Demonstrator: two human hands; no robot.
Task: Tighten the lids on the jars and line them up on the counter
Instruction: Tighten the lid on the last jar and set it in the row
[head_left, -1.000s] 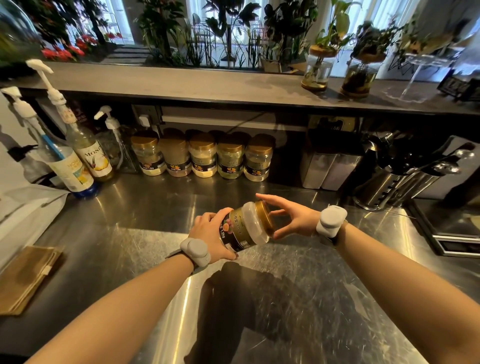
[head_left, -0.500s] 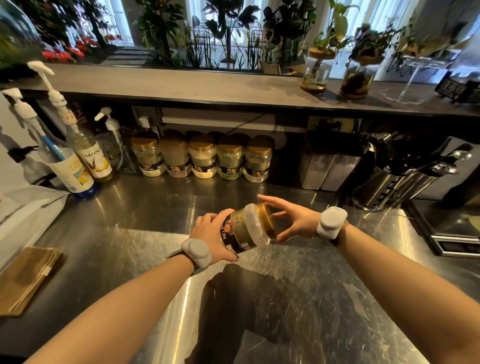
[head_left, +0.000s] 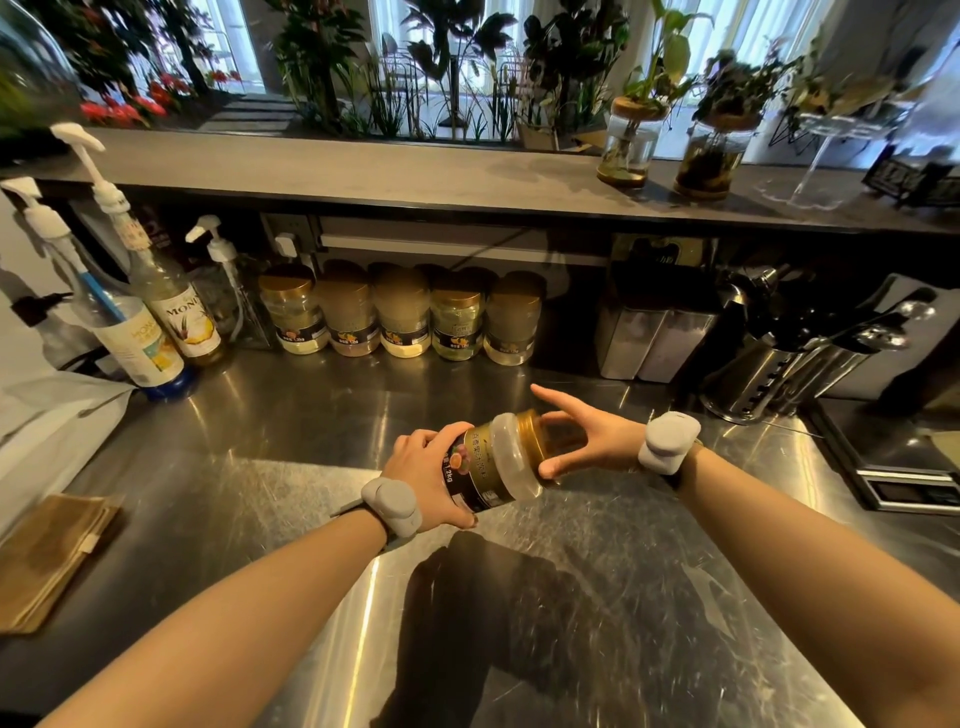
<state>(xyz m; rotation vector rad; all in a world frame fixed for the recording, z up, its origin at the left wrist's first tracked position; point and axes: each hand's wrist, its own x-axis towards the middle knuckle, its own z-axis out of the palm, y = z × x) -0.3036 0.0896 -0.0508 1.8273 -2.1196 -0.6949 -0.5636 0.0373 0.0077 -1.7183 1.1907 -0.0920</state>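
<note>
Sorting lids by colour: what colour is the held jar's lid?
Gold lid, on the jar; clearest in the head view.

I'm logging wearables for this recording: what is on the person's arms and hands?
Both forearms are bare, with no sleeves or gloves. The left hand and right hand each have a rounded, light grey puck-like device on a dark wrist strap. No cables or markings are visible.

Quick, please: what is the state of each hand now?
Left hand: closed around the jar, holding it tilted.
Right hand: open, fingers around the gold lid.
</note>
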